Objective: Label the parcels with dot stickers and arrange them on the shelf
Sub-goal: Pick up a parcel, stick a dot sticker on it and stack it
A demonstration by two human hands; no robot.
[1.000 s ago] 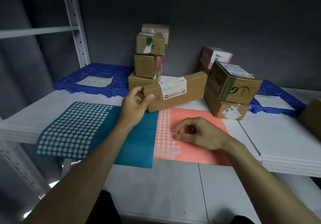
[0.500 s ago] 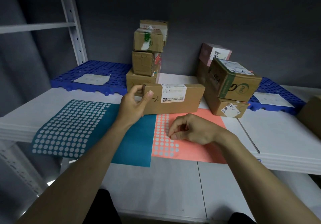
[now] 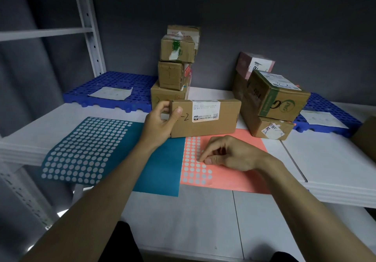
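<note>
Parcel [image 3: 205, 118] swung square | left hand [image 3: 160, 122] grips it | right hand [image 3: 225, 154] pinches coral sheet [image 3: 230, 177] dot

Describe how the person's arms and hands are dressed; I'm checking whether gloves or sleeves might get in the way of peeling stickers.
Both forearms are bare up to the bottom edge of the picture; no sleeves show. The left hand and the right hand wear no gloves, and no rings, watch or wristband can be seen. Nails look short and plain. Nothing is strapped or taped to either arm.

Matt brown cardboard parcel [image 3: 205, 118]; perforated blue plastic mat [image 3: 114, 82]; smooth white shelf [image 3: 329, 160]
</note>
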